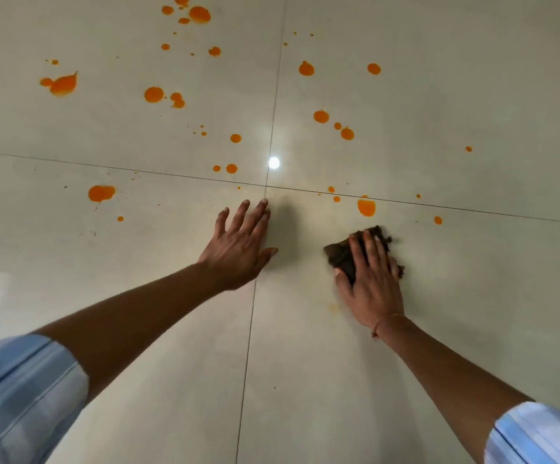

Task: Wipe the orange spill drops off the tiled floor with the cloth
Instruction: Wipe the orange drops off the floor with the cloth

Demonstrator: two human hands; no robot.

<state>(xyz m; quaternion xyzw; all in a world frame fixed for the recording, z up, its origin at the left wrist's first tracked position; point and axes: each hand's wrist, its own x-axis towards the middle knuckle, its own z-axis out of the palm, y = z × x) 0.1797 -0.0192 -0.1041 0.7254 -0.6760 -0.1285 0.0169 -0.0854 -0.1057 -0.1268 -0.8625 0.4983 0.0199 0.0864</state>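
Several orange spill drops lie scattered over the glossy cream tiled floor (pixel 138 329), mostly far from me. The nearest large drop (pixel 366 207) sits just beyond the dark brown cloth (pixel 342 254). My right hand (pixel 372 283) presses flat on that cloth against the floor, fingers spread over it. A faint orange smear (pixel 332 308) shows on the tile beside my right wrist. My left hand (pixel 241 244) rests flat on the floor with fingers apart, holding nothing, near the crossing of the grout lines (pixel 266 186).
Bigger drops lie at the left (pixel 101 193), the far left (pixel 62 84) and the far top (pixel 200 14). A bright lamp reflection (pixel 273 162) shines just beyond the grout crossing. Pale blue sleeves show at both lower corners.
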